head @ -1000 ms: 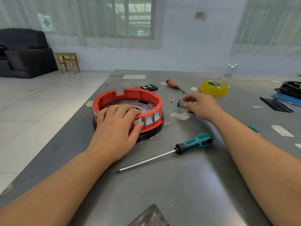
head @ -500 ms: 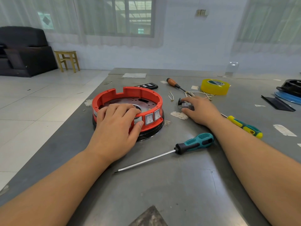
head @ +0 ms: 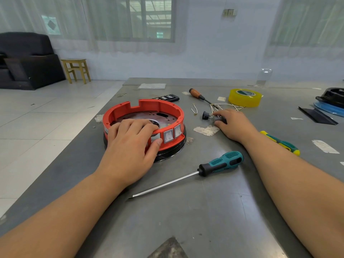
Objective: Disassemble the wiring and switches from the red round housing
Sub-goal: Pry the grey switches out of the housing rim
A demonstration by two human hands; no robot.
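The red round housing (head: 143,125) sits near the left edge of the table (head: 214,220), and the left hand (head: 130,146) grips its near rim, thumb outside and fingers inside. Two switches (head: 172,135) are in its wall, so that part looks left to do. The right hand (head: 232,123) rests on a black part with thin wires (head: 214,116), already out; how tightly it holds them is hard to tell.

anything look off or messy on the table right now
Mostly ordinary teardown clutter. Torn tape scraps are stuck to the table, and loose white wires sprawl beyond the right hand. Two switches are still in the red housing.
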